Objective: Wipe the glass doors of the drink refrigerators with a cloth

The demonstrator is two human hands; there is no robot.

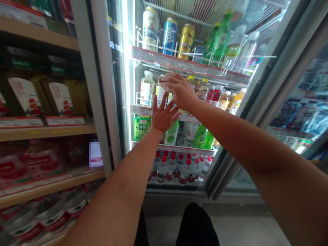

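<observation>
Fingers wide on left hand (164, 118), empty, just below bottle (160, 93). Right hand's (180, 89) fingers bunched at bottle's top; grip, cannot tell. Bottle upright on shelf (141, 110). Likely full, weighty, stiff, slick if cold; best held round the body. One bottle touched; above it, three cans (169, 36); below, red-capped bottles (162, 169), too crowded to count.

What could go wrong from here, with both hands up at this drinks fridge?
The right hand is at a closely packed row and might tip a neighbour, such as the white-capped bottle. The left hand, fingers spread, could bump the shelf edge. Anything dropped might hit the green bottle below.
</observation>
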